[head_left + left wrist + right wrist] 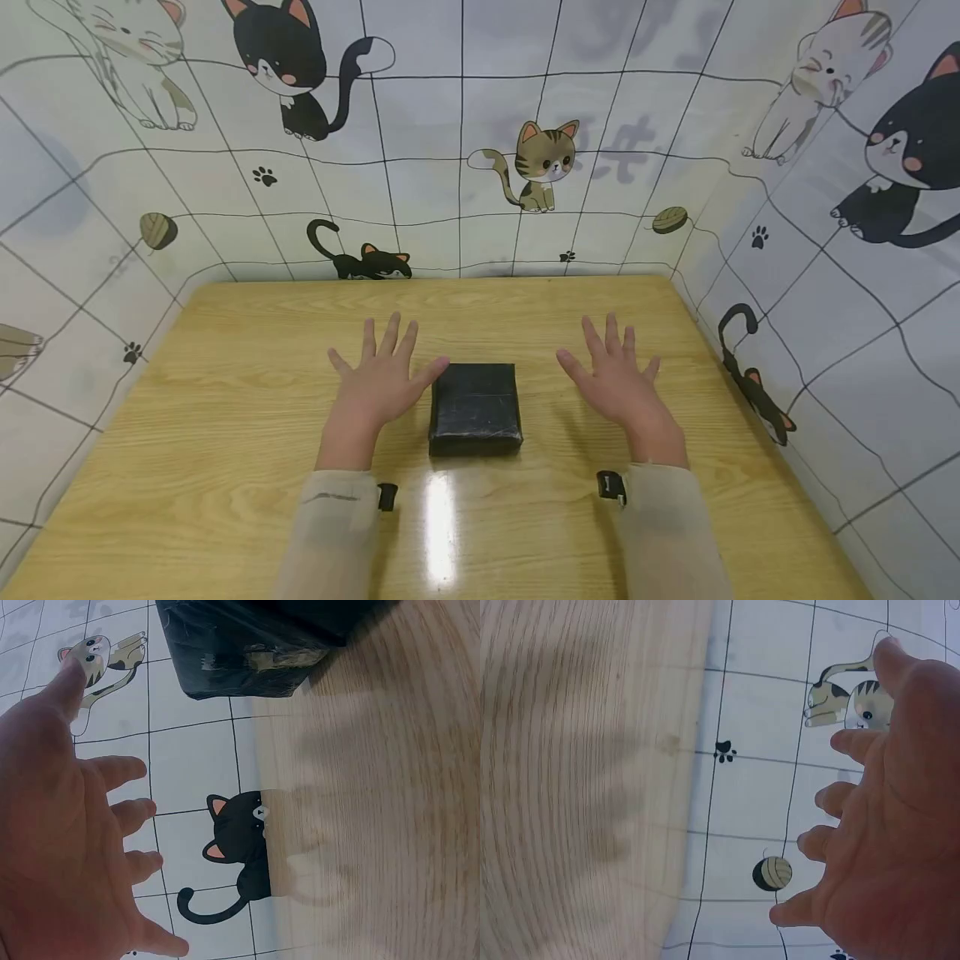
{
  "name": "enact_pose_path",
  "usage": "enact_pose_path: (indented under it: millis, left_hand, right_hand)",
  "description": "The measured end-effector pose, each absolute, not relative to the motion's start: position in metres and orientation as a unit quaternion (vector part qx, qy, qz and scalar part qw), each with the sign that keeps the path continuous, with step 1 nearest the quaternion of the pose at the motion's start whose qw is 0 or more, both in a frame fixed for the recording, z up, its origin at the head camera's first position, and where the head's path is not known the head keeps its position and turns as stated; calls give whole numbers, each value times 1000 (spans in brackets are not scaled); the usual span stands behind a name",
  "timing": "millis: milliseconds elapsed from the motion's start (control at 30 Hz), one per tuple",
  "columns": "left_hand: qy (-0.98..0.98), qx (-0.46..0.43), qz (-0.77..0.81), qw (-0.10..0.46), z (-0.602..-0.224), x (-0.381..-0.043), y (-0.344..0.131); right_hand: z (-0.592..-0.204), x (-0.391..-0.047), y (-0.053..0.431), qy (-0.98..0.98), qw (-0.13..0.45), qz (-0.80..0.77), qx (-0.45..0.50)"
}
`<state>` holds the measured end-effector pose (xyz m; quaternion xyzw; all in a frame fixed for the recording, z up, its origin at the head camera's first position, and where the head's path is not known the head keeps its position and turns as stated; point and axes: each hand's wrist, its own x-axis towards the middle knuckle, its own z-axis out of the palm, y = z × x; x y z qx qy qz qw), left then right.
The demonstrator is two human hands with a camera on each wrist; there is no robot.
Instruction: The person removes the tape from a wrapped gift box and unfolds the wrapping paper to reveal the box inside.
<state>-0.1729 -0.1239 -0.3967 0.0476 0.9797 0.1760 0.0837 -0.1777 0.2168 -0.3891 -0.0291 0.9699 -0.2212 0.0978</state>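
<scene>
A black box-shaped block (476, 408), its surface scuffed and wrapped-looking, rests on the wooden table between the two hands. To its left, the left hand (381, 383) is held with fingers spread, the thumb tip overlapping the block's upper left corner in the head view; in the left wrist view a gap shows between that hand (60, 832) and the block (247, 660). On the other side, the right hand (617, 383) spreads its fingers well apart from the block. Nothing lies in its grasp in the right wrist view, where palm and fingers (855, 746) show.
The light wooden table (225, 417) reaches back to a white wall covering (427, 183) printed with cats and grid lines. Similar covering rises along the left and right sides. Each wrist carries a small black strap device (611, 486) below light sleeves (671, 525).
</scene>
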Motion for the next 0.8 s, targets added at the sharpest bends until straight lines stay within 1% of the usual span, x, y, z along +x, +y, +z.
enact_pose_path:
  millis: [100, 233, 300, 400, 500, 633, 800]
  left_hand:
    - [977, 47, 175, 107, -398, -173, -123]
    - [965, 41, 197, 168, -402, -172, -120]
    - [958, 37, 213, 189, -407, -172, -117]
    - [958, 46, 208, 193, -416, -170, -112]
    - [961, 59, 199, 184, -423, -168, -108]
    - [960, 65, 205, 180, -425, -166, -105]
    - [956, 62, 213, 194, -422, -164, -106]
  right_hand:
    - [-390, -178, 207, 966, 115, -227, -44]
    - [-395, -177, 190, 957, 156, -236, -66]
    - [-399, -176, 181, 952, 178, -238, -75]
    - [-407, -172, 166, 938, 215, -253, -97]
    - [-417, -168, 154, 920, 236, -291, -115]
    - [-423, -165, 148, 907, 236, -324, -126]
    - [-425, -164, 147, 899, 240, -342, -133]
